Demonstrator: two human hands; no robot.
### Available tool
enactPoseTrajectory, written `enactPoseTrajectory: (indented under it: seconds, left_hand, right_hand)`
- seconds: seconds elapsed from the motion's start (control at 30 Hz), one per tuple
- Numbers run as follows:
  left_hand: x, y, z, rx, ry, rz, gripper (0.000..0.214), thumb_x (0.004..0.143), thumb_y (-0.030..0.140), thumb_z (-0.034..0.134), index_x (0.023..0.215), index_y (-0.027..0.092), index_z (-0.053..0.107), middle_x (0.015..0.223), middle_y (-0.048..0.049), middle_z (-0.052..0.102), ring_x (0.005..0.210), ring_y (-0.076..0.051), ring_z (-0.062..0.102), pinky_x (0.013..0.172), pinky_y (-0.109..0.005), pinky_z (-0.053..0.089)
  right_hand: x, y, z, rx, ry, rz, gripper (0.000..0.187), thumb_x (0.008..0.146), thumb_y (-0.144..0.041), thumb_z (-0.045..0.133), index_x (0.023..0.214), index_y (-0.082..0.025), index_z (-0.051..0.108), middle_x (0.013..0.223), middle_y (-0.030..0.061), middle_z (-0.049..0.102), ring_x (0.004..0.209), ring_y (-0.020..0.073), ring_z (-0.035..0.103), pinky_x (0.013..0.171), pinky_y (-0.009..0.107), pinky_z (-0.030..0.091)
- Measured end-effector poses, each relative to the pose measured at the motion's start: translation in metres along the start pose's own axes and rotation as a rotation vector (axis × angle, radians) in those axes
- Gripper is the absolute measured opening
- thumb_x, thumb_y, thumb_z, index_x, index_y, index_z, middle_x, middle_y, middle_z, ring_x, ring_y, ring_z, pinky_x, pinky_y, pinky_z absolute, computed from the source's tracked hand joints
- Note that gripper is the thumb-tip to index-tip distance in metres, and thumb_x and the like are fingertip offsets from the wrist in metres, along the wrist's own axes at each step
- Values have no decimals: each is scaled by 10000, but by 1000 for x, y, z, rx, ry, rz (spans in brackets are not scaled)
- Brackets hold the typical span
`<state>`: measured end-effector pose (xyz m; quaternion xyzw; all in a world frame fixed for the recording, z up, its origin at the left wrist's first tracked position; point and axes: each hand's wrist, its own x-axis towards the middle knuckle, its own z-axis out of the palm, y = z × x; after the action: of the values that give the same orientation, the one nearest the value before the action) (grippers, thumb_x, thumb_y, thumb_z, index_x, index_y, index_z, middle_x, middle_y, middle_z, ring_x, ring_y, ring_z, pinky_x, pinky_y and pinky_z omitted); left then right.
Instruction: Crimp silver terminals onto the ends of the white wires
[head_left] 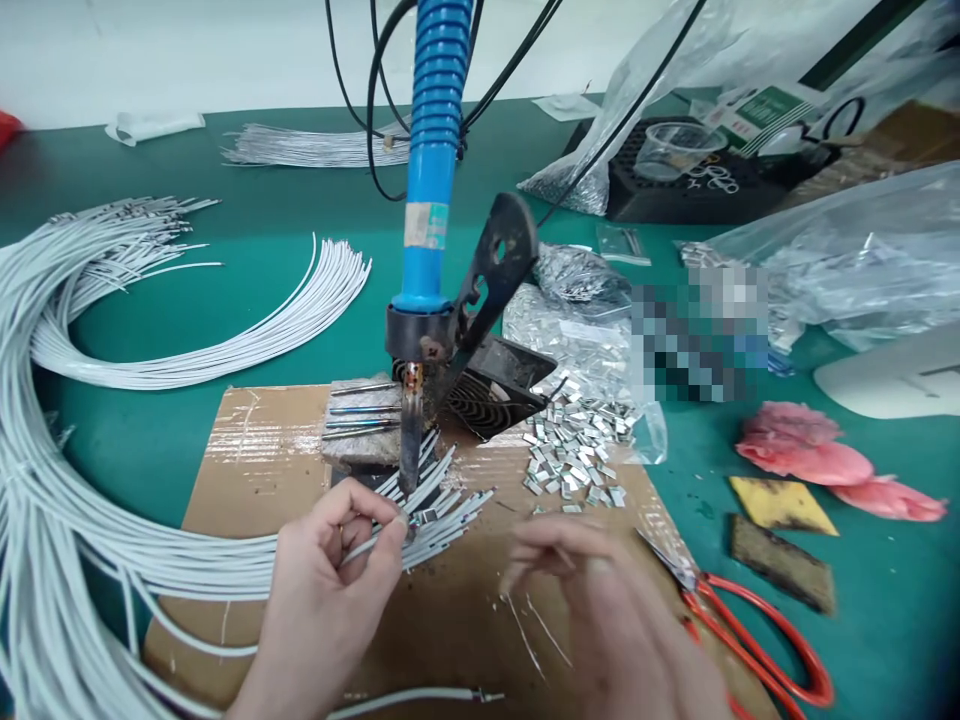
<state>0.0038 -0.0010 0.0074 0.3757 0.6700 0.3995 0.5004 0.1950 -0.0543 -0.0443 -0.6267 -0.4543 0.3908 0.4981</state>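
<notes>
My left hand [330, 580] pinches a thin white wire [375, 540] between thumb and forefinger, its end held just under the tip of a blue-handled soldering iron [427, 200] fixed upright in a black stand [487, 300]. More white wire ends [442, 500] fan out on the cardboard sheet [262, 450] beside the tip. My right hand [600, 610] hovers over the cardboard to the right, smeared by motion, fingers curled toward the wire ends; whether it holds anything is unclear. A heap of small metal clips [574, 450] lies just beyond it.
Long white wire bundles [90, 330] curve over the green table [225, 230] at left. Red-handled scissors [757, 630] lie at right, near yellow and brown sponge pieces [780, 505] and pink cloth [810, 450]. Plastic bags [862, 260] and a black tray [675, 180] sit at the back right.
</notes>
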Motion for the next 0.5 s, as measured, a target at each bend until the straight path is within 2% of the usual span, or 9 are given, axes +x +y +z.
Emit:
enactPoseTrajectory:
  seconds: [0.03,0.1,0.17,0.23,0.3,0.37,0.5]
  left_hand:
    - [0,0,0,19,-1,-3,114,717,267,736,672,186,670,556,48,605,538,-93,482,496,-160,375]
    - [-1,-1,1,41,5,4,103,711,263,732,667,188,676,566,40,617,526,-93,474,475,-164,356]
    - [-1,-1,1,33,21,23,88,705,249,724,657,194,674,619,21,665,529,-96,488,464,-170,356]
    - [-1,-1,2,12,41,39,78,698,235,717,649,203,666,658,14,697,535,-100,516,463,-175,372]
    - [-2,-1,3,-8,53,48,79,693,225,717,643,210,657,678,13,713,542,-104,548,472,-179,399]
    - [-1,-1,3,-24,57,52,82,688,213,719,641,212,652,691,12,720,551,-110,578,483,-182,427]
    - [-2,-2,4,-31,73,53,94,677,195,730,631,211,649,737,6,728,569,-107,602,481,-173,432]
  right_hand:
    - [3,-17,21,10,-7,39,250,1070,-406,461,1094,-265,666,929,28,748,768,184,682,677,268,548]
    - [4,-42,52,74,-19,35,198,1090,-361,411,1111,-294,597,778,-37,716,672,144,639,709,235,522]
    - [3,-51,64,53,-47,14,149,1077,-374,429,1086,-290,552,709,-56,669,619,140,601,631,232,475]
    - [3,-49,62,-34,-70,-19,216,1068,-366,438,901,-265,531,645,-57,556,561,138,519,554,247,403]
    - [5,-43,56,-96,-75,-63,317,1062,-321,436,756,-246,473,648,-48,465,557,138,460,549,256,380]
    - [7,-39,53,-80,-64,-112,294,1044,-278,461,753,-240,484,724,-22,513,648,151,517,617,251,431]
    - [7,-41,55,-20,-17,-115,190,1010,-238,541,820,-248,554,1094,33,712,1012,173,674,846,238,488]
